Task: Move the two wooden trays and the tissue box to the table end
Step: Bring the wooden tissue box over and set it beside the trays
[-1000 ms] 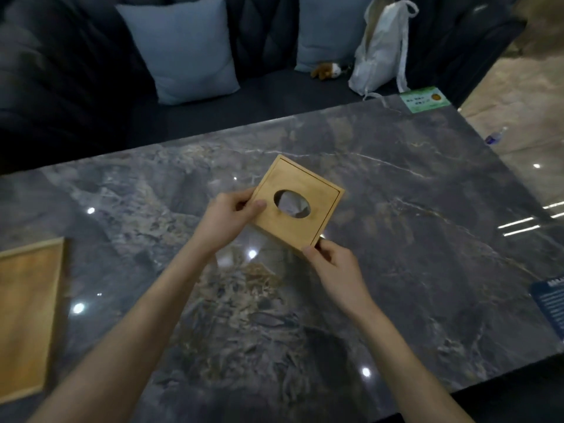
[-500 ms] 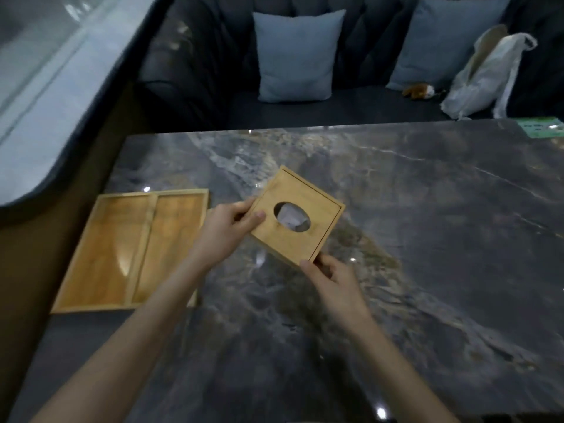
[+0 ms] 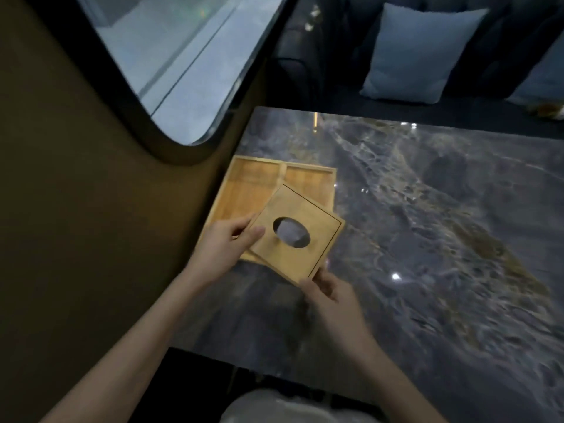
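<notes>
Dark marble table (image 3: 427, 239), polished, grey-veined with ochre streaks and ceiling-light glints; its left end meets a tan wall (image 3: 76, 209) under a rounded dark-framed window (image 3: 171, 56). Beyond the far edge, a dark upholstered bench seat with one pale blue cushion (image 3: 418, 56).

Item 1: two wooden trays (image 3: 244, 190), shallow, lipped, set side by side with long sides touching, lying flat at the left end of the table hard against the wall. Judged already delivered.

Item 2: tissue box (image 3: 297, 236), square, wooden, oval opening in the top with pale tissue showing. Held in the air, turned diamond-wise, overlapping the near right corner of the trays from this view; whether it touches them cannot be told.

Left hand (image 3: 222, 248): closed on the box's left corner, thumb on top, fingers beneath. Right hand (image 3: 328, 293): pinching the near corner from below. Opposite-corner grip keeps the box level and steers its rotation.

Judgement: final item, in the placing stage. The box likely needs squaring up and setting down on or beside the trays.
</notes>
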